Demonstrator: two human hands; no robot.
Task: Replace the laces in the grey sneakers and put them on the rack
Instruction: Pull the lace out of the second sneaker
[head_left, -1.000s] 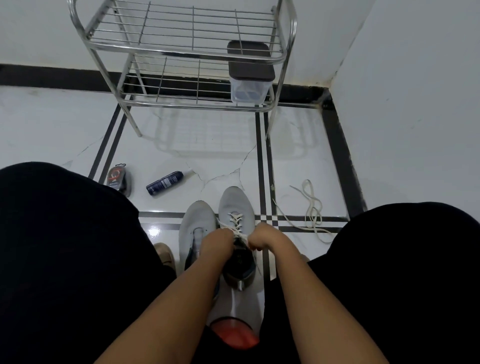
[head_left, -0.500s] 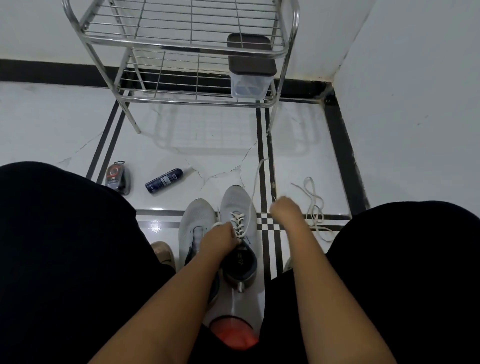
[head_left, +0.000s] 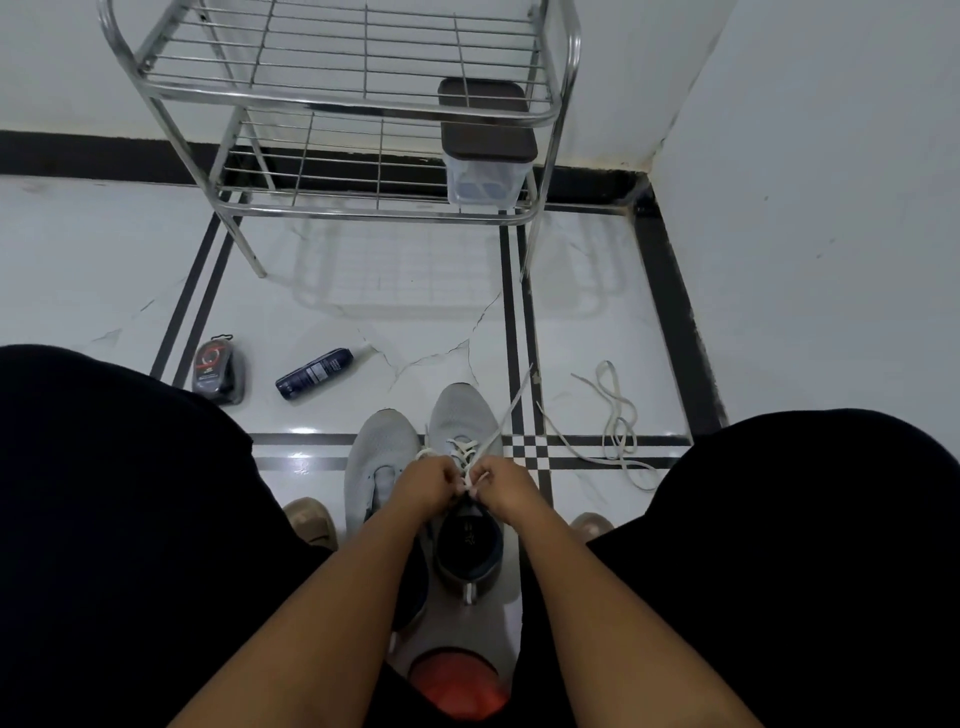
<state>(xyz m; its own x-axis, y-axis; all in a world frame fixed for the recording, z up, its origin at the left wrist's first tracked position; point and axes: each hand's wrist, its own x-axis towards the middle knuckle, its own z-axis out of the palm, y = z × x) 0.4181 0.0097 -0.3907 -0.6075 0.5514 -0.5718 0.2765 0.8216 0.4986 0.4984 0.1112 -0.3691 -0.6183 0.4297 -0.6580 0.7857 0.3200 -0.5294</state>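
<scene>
I see both hands, left grip (head_left: 431, 486) and right grip (head_left: 501, 488), pinching the lace (head_left: 498, 428) over the grey sneakers (head_left: 462, 421); beyond them, white cracked floor (head_left: 415, 332), steel rack (head_left: 358, 104), corner walls.

Beneath me, the floor (head_left: 415, 312) is glossy white tile with black inlay stripes and hairline cracks. White walls (head_left: 831, 156) meet in a corner ahead, right, edged by a black skirting band (head_left: 104, 153). Lighting is soft; faint reflections show on the tile.
</scene>
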